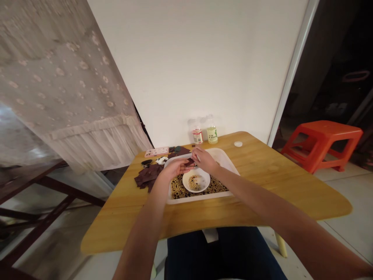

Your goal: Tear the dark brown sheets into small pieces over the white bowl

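My left hand [175,168] holds a small dark maroon piece [190,161], perhaps cloth, over the far side of a white bowl [208,182]. My right hand [203,158] is closed in a pinch at that piece's right edge; whatever its fingertips grip is hidden. Tan round beads [194,182] lie inside the bowl, which rests in a white tray [175,201]. Around the bowl, the tray is spread with tan and dark beads [179,188]. A heap of flat maroon pieces [149,176] lies left of the tray.
Behind the tray stand a red-labelled jar [197,136] and a green-labelled bottle [212,134] by the wall. A pink phone-like case [157,152] and a white lid [238,144] lie on the wooden table [276,182]. An orange stool [323,142] stands at right.
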The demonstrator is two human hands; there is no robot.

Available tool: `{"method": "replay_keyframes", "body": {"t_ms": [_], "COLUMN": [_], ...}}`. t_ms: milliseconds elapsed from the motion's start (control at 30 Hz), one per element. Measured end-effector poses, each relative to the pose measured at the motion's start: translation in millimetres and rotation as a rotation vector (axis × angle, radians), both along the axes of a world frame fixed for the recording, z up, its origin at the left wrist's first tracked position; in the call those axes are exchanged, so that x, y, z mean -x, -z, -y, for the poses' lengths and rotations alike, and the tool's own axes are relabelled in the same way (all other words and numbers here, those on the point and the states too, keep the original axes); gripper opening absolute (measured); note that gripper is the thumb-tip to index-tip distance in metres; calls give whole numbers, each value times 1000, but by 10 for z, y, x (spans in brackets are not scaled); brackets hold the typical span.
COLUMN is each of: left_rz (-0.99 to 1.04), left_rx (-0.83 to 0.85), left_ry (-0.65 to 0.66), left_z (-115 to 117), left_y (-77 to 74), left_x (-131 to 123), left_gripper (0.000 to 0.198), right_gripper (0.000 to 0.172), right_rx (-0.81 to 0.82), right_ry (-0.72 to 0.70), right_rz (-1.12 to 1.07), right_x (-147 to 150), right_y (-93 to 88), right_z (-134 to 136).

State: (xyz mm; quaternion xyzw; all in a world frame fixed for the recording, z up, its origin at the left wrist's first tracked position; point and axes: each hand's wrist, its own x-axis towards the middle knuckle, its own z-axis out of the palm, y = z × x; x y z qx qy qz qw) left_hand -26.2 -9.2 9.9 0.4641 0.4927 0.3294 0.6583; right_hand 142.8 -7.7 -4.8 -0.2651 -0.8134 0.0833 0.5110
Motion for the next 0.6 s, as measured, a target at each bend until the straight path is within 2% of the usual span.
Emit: {"method": "replay_keyframes", "body": {"t_ms": [600], "left_rz": [-4], "left_rx": [9], "left_ry": [5], "left_z": [-10], "left_y": [10], "left_x": [0], "left_gripper": [14], "right_gripper": [23], "right_rx": [28], "right_ry": [1], "right_rz": [1], "right_x": [1], "right_y": [-3], "right_z": [8]}}
